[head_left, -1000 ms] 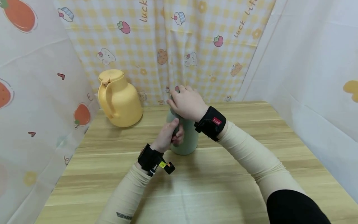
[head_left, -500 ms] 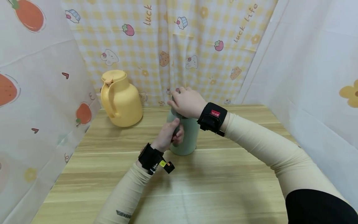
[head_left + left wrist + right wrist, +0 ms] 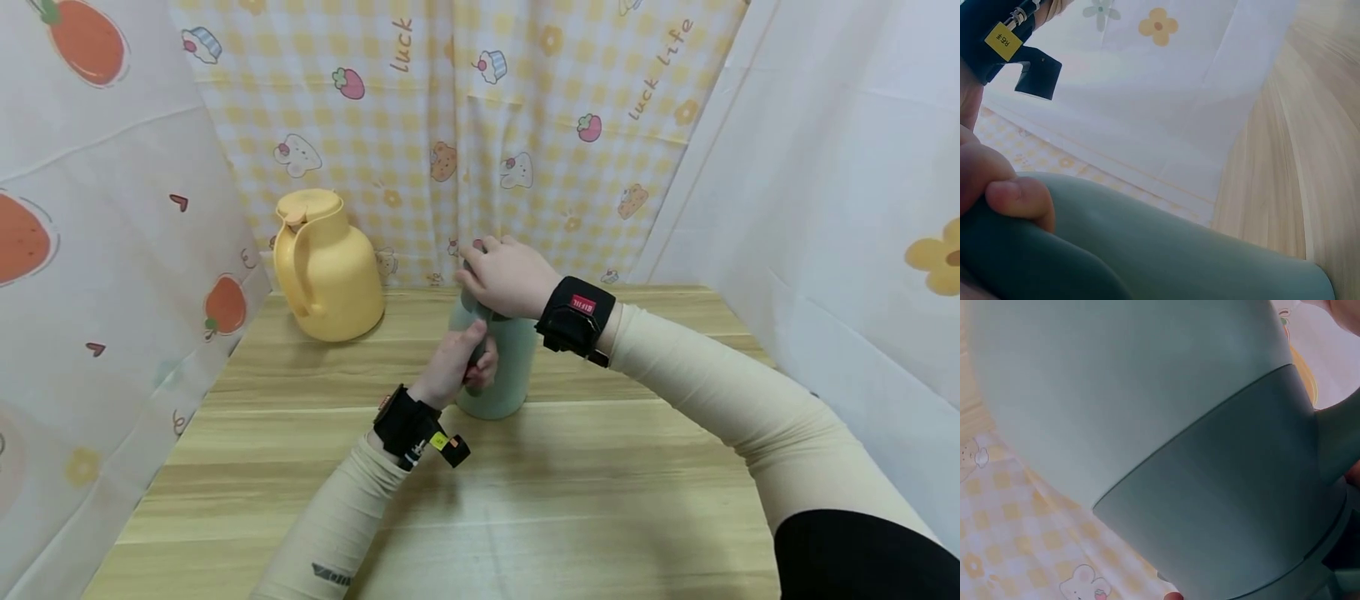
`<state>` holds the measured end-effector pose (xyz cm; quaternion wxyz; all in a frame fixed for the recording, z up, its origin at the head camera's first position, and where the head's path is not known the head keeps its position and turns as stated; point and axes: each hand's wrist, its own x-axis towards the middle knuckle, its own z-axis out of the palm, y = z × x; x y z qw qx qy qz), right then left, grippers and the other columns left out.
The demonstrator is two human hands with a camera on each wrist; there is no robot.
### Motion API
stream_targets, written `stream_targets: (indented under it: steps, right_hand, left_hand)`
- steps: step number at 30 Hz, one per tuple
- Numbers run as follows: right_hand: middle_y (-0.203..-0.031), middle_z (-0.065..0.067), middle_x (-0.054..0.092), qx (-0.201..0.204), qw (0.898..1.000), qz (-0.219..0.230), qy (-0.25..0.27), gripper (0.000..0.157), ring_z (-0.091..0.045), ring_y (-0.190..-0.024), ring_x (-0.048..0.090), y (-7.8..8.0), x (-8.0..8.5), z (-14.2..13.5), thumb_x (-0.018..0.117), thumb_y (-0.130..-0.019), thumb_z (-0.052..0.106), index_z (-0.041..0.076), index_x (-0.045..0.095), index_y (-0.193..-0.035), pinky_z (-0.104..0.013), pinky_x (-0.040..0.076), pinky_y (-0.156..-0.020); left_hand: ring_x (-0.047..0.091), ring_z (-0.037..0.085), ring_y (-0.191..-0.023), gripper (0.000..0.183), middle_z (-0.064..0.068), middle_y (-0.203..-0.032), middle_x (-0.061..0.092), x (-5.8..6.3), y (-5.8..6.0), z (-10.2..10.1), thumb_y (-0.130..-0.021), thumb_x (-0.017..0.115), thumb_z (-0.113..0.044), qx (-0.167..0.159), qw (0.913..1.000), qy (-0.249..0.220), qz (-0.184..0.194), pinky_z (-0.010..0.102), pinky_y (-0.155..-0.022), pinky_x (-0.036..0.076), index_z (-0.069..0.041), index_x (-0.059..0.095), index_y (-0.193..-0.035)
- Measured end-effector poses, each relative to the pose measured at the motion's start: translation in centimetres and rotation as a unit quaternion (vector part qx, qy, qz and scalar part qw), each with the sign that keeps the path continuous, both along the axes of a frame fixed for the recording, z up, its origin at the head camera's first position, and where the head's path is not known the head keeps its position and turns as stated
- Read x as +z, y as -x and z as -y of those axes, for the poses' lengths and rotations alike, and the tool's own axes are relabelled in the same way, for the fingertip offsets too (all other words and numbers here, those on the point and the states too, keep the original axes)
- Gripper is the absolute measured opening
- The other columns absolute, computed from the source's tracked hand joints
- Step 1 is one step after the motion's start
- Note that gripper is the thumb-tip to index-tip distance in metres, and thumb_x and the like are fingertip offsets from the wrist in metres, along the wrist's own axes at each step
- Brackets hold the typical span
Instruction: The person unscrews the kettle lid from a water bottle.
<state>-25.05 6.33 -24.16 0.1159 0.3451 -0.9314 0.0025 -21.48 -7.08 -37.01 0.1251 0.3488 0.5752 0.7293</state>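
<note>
A sage-green thermos jug (image 3: 512, 367) stands upright on the wooden table in the head view. My left hand (image 3: 457, 358) grips its dark green handle (image 3: 480, 342), and in the left wrist view the fingers curl round that handle (image 3: 1035, 262) beside the pale body (image 3: 1197, 256). Over the top of the jug, my right hand (image 3: 513, 275) grips the lid, which it mostly covers. From the right wrist, the darker collar (image 3: 1229, 481) shows below the lid, with fingertips (image 3: 1173, 595) at the lid's edge.
A yellow thermos jug (image 3: 337, 279) stands to the left at the back of the wooden table (image 3: 585, 500). A yellow checked curtain (image 3: 375, 125) hangs behind, and white printed curtains (image 3: 817, 192) close in both sides.
My right forearm and elbow have swung outward to the right, the wrist turning with them while the hand stays on the lid. My left hand keeps its grip. The head view has shifted slightly.
</note>
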Motion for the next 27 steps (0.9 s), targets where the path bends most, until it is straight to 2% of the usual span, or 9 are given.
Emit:
stream_targets:
  steps: [4,9,14,19,27]
  right_hand:
    - [-0.122,-0.024,0.059,0.012,1.000,-0.007,0.001,0.045,-0.035,-0.106,0.058,0.0,-0.1,-0.3,0.043,-0.104,0.032,0.001,0.053,-0.135,-0.043,0.041,-0.098]
    - [-0.120,-0.023,0.059,0.027,0.999,-0.018,0.004,0.043,-0.035,-0.103,0.059,0.2,-0.2,-0.5,0.044,-0.104,0.031,0.000,0.056,-0.131,-0.042,0.044,-0.094]
    - [-0.121,-0.023,0.059,0.035,0.999,-0.026,0.005,0.042,-0.035,-0.105,0.059,0.3,-0.1,-0.6,0.043,-0.104,0.030,0.000,0.057,-0.130,-0.042,0.042,-0.097]
    - [-0.123,-0.022,0.059,0.039,0.999,-0.022,0.008,0.042,-0.034,-0.108,0.058,0.5,-0.1,-0.8,0.043,-0.104,0.030,0.001,0.056,-0.131,-0.041,0.042,-0.098]
    - [-0.123,-0.020,0.058,0.056,0.998,-0.011,0.017,0.042,-0.031,-0.105,0.058,0.9,-0.3,-1.1,0.043,-0.104,0.029,0.002,0.055,-0.133,-0.040,0.045,-0.092]
  left_hand:
    - [0.029,0.013,-0.044,0.060,-0.005,-0.052,0.033,0.0,-0.1,-0.1,-0.101,0.035,-0.056,-0.002,1.0000,0.001,0.003,0.032,-0.046,0.022,-0.010,0.036,-0.063]
    - [0.030,0.013,-0.045,0.060,-0.006,-0.053,0.034,0.2,0.0,0.0,-0.098,0.037,-0.060,-0.021,0.9998,0.002,0.005,0.029,-0.047,0.025,-0.010,0.037,-0.064]
    - [0.032,0.013,-0.047,0.061,-0.005,-0.054,0.035,0.5,0.3,0.2,-0.096,0.038,-0.064,-0.029,0.9993,0.023,0.009,0.029,-0.049,0.028,-0.010,0.037,-0.066]
    - [0.033,0.014,-0.049,0.061,-0.005,-0.056,0.036,0.7,0.6,0.4,-0.096,0.037,-0.064,-0.044,0.9982,0.038,0.010,0.029,-0.050,0.029,-0.011,0.037,-0.067]
    - [0.032,0.014,-0.049,0.058,-0.005,-0.056,0.036,0.6,0.6,0.5,-0.098,0.034,-0.062,-0.067,0.9972,0.033,0.004,0.028,-0.051,0.028,-0.013,0.038,-0.067]
